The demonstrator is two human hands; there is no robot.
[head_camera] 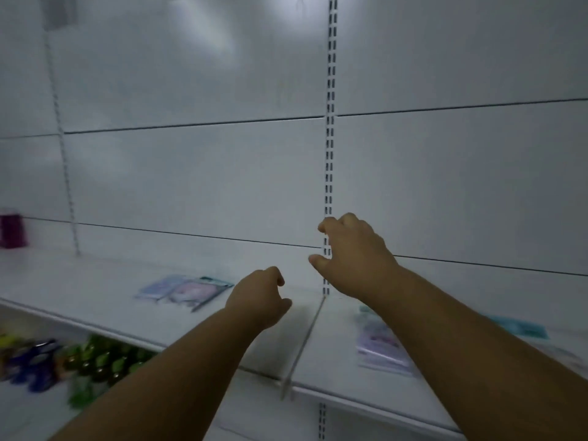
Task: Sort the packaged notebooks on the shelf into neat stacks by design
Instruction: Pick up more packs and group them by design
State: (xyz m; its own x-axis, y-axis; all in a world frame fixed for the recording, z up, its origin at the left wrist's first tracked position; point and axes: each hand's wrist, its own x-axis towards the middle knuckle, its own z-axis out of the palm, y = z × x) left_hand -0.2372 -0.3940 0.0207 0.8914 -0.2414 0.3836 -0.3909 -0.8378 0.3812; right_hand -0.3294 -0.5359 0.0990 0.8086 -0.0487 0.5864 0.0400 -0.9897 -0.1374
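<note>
Packaged notebooks (187, 289) in pale blue and pink lie overlapped on the white shelf (95, 291), left of my hands. A second pile of packaged notebooks (381, 345) with lilac covers lies on the right shelf section, partly hidden under my right forearm. A teal packet (525, 327) lies further right. My left hand (261, 296) hovers above the shelf with its fingers curled loosely and nothing in it. My right hand (353, 253) is higher, near the slotted upright, fingers bent and apart, holding nothing. The view is blurred.
A slotted upright (329, 138) runs down the white back panel, and a thin divider (302, 345) splits the shelf below it. A purple object (11, 229) stands at the far left. Green and blue goods (95, 358) fill the lower shelf.
</note>
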